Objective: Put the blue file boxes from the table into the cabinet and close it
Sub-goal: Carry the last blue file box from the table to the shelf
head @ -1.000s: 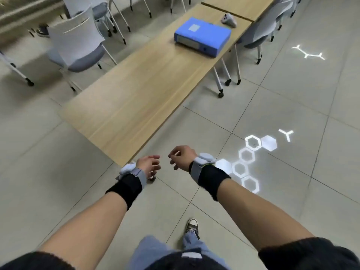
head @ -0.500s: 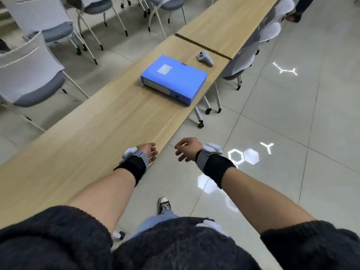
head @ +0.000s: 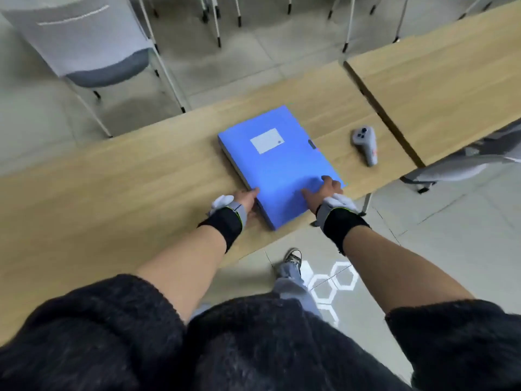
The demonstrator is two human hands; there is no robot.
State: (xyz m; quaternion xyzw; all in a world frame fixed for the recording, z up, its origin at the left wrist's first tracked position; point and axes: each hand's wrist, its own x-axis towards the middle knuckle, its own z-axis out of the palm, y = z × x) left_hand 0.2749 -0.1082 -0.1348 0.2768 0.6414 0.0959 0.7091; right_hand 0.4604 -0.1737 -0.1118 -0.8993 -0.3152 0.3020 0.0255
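One blue file box (head: 277, 165) with a white label lies flat on the long wooden table (head: 127, 179), near its front edge. My left hand (head: 245, 197) clasps the box's left side close to the near corner, thumb at the top edge. My right hand (head: 324, 190) grips the near right edge, fingers spread over the lid. The box still rests on the table. No cabinet is in view.
A grey hand controller (head: 365, 145) lies on the table just right of the box. A second wooden table (head: 437, 88) adjoins at the right. A grey chair (head: 84, 43) stands behind the table, another chair (head: 479, 159) at the right edge. Tiled floor lies below me.
I have walked up to the table, and the box is now right in front of me. Both hands, held free in the air before, have reached forward and taken hold of the box.
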